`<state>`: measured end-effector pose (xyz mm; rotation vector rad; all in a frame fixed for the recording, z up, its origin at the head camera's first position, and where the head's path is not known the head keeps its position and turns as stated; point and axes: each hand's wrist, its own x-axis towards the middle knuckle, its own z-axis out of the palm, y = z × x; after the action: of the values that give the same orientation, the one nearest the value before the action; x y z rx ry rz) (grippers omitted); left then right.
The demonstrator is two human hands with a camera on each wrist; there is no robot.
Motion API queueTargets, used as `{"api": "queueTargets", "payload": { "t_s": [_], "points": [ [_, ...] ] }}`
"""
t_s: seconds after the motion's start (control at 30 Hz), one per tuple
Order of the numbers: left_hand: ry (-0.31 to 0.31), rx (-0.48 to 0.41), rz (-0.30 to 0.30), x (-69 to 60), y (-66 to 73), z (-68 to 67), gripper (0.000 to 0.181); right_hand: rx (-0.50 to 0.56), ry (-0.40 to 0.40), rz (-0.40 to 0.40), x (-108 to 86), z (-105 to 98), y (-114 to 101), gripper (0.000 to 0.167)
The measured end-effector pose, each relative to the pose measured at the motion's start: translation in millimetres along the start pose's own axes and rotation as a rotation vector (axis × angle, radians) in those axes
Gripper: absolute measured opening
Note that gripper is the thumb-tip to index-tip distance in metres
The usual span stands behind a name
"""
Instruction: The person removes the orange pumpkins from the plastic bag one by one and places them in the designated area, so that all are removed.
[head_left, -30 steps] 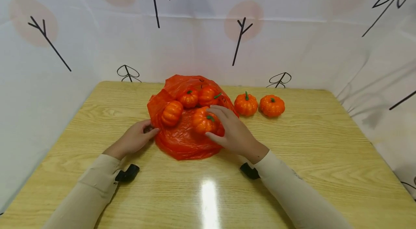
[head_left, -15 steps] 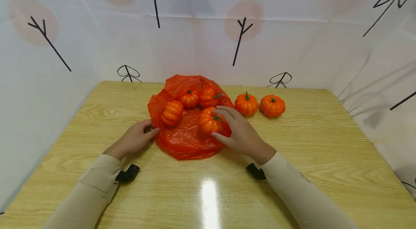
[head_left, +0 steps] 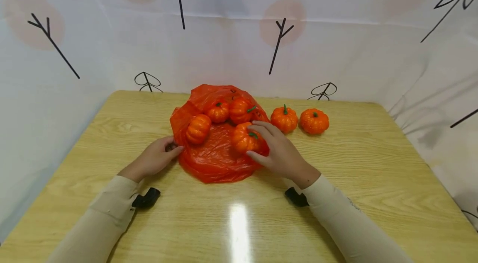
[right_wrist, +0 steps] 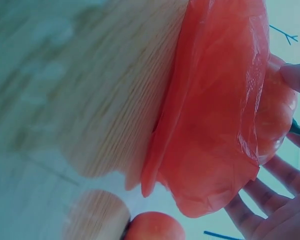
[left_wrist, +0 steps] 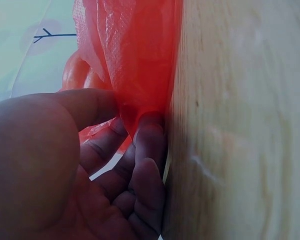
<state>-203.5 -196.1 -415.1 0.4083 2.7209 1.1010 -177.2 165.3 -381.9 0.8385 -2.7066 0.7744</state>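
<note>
A red plastic bag (head_left: 214, 159) lies spread on the table, with several small orange pumpkins on it, among them one at its left (head_left: 198, 129). The left hand (head_left: 154, 159) pinches the bag's left edge; in the left wrist view, thumb and fingers of that hand (left_wrist: 100, 165) meet at the red film (left_wrist: 140, 60). At the bag's right side the right hand (head_left: 278, 149) grips a pumpkin (head_left: 244, 138) with a green stem. The right wrist view shows its fingers (right_wrist: 285, 175) curved round this pumpkin (right_wrist: 275, 110), partly behind the bag (right_wrist: 215, 100).
Two more orange pumpkins, one with an upright stem (head_left: 284, 119) and one beside it (head_left: 314, 121), stand on the wooden table (head_left: 358, 163) right of the bag. A white cloth with line drawings (head_left: 231, 47) hangs behind the table. Black devices sit at both wrists.
The right hand has moved a little to the right together with its pumpkin. The left hand keeps its place at the bag's edge. The head view has shifted slightly.
</note>
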Motion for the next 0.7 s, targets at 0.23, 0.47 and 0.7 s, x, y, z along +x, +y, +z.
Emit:
{"api": "queueTargets", "payload": {
  "t_s": [0.23,0.47,0.7],
  "points": [
    [-0.006,0.001,0.013,1.8,-0.2,0.8,0.016,-0.016,-0.002,0.025,-0.4,-3,2,0.063],
    [-0.005,-0.001,0.017,1.1,0.8,-0.4,0.016,-0.028,-0.007,0.069,1.2,-9,5,0.063],
    [0.005,0.000,0.036,-0.7,3.7,-2.0,0.018,-0.025,-0.017,0.108,1.5,-15,8,0.064]
  ]
}}
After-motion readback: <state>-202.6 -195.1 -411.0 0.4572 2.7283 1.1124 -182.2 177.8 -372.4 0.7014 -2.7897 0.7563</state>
